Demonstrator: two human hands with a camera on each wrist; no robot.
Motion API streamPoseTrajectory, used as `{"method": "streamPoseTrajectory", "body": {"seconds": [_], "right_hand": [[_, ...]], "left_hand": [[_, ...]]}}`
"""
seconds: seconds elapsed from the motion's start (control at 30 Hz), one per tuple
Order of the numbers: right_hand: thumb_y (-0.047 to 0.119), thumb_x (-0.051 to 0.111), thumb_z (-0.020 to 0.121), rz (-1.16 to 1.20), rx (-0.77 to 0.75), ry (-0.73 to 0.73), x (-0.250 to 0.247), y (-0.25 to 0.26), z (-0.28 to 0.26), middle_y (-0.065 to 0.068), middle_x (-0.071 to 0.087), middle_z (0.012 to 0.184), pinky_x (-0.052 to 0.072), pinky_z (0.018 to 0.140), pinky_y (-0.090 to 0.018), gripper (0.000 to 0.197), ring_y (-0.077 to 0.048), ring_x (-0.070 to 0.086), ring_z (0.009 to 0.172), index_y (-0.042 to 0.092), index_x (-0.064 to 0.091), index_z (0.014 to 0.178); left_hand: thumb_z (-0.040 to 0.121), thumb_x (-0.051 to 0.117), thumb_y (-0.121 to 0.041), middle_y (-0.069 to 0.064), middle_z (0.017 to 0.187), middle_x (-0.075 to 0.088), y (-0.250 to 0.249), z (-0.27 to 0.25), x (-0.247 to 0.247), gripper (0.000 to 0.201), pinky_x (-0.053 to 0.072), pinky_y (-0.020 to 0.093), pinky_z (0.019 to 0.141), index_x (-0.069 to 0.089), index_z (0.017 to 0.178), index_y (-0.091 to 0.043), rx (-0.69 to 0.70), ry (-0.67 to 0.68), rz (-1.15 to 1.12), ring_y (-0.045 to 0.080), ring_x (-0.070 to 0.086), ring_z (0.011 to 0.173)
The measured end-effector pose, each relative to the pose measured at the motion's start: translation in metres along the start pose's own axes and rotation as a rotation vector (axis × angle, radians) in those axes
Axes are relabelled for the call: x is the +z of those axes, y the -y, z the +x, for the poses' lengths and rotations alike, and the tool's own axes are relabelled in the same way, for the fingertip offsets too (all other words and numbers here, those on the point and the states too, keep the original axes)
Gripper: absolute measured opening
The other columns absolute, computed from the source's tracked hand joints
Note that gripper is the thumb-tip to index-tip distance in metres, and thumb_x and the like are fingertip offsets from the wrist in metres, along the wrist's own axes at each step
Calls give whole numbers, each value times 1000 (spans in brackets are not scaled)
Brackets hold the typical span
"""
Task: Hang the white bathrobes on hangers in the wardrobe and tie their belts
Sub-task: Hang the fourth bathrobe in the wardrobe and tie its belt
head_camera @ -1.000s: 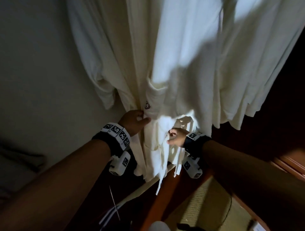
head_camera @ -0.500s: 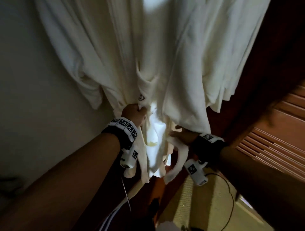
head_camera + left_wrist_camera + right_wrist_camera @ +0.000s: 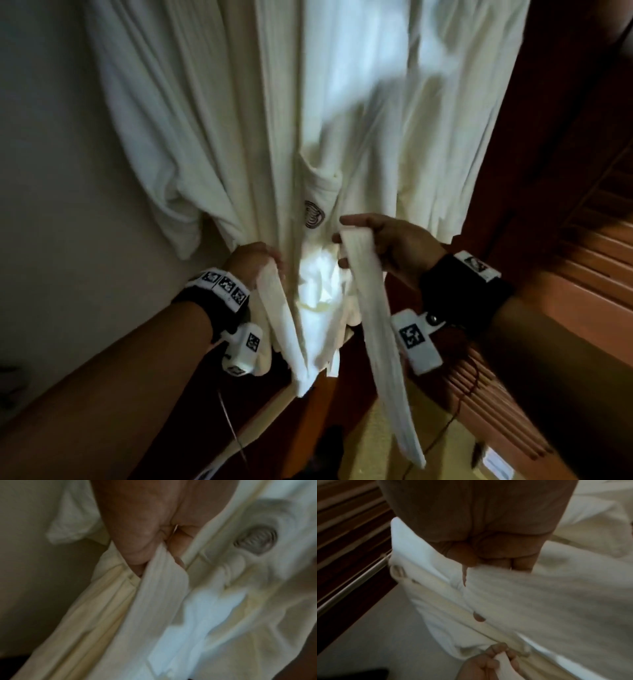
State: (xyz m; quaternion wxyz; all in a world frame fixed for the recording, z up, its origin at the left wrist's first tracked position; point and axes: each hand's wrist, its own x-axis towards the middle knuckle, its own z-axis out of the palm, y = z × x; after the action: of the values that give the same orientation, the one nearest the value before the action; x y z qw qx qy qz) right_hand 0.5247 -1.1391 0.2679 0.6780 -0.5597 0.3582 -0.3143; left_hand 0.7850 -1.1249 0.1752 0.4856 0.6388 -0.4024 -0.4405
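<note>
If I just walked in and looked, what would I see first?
First you'd see the big white bathrobe hanging down and filling the middle of the view. Right in front of it, the left hand and the right hand each hold one end of its belt, and the ends dangle untied. A small round dark logo sits on the pocket just above the hands.

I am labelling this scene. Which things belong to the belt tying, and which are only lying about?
Belongs to the job:
bathrobe
left belt end, in left hand
right belt end, in right hand

Only lying about:
louvred door
cable
</note>
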Motion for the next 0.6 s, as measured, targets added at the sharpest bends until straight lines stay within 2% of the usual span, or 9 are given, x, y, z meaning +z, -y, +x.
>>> {"method": "streamPoseTrajectory", "body": {"seconds": [0.03,0.1,0.2,0.27,0.33,0.37,0.5,0.53,0.6], "right_hand": [[-16,29,80,-37,-17,42,3,-2,-4,-31,61,121,54,81,-50,54,-49,63,93,-2,55,126],[-17,38,75,-119,-31,143,5,-14,-10,-30,61,121,55,79,-49,53,-43,65,93,-2,53,124],[-15,47,69,-257,-39,282,5,-40,-28,-30,66,109,50,81,-48,47,-37,65,92,5,59,110],[-17,56,80,-403,-64,320,4,-55,-42,-22,71,89,53,73,-36,33,-22,68,77,5,63,104],[-7,62,85,-551,-49,369,4,-67,-58,-11,73,82,53,61,-21,22,-11,69,67,6,66,102],[1,66,85,-622,-41,393,5,-73,-65,-9,75,81,51,60,-19,18,-11,69,67,11,68,100],[31,72,85,-944,-94,417,14,-83,-82,2,74,75,50,66,-18,14,-2,66,65,21,71,94],[37,73,83,-1012,-134,399,17,-85,-85,3,72,75,52,68,-21,16,-4,65,66,23,72,92],[45,72,79,-1106,-190,370,23,-86,-87,4,68,77,53,71,-26,19,-7,63,71,28,72,86]], "left_hand": [[82,31,14,19,68,60,6,-13,-1,36,52,26,57,60,69,-3,-22,-60,-228,27,61,60],[80,25,17,19,68,62,23,-32,0,38,49,30,64,56,70,-2,-74,-160,-402,30,59,69],[83,22,21,13,76,60,45,-71,11,38,43,29,65,48,75,-5,-139,-228,-322,27,56,76],[84,27,20,13,81,56,61,-91,18,36,41,31,65,51,73,-5,-172,-251,-271,26,53,75],[86,37,18,11,77,54,72,-111,28,34,42,31,63,54,72,-8,-230,-325,-182,22,51,67],[86,40,16,10,76,55,77,-121,34,34,44,31,64,56,73,-10,-251,-357,-155,21,52,67],[86,43,8,13,86,66,83,-153,51,44,45,32,66,73,67,-18,-209,-287,-50,28,56,74],[86,47,4,11,87,69,84,-161,54,42,48,34,69,75,68,-21,-193,-270,10,30,58,74],[87,59,-9,0,83,71,83,-176,57,27,53,32,79,73,70,-25,-128,-304,138,21,64,79]]}}
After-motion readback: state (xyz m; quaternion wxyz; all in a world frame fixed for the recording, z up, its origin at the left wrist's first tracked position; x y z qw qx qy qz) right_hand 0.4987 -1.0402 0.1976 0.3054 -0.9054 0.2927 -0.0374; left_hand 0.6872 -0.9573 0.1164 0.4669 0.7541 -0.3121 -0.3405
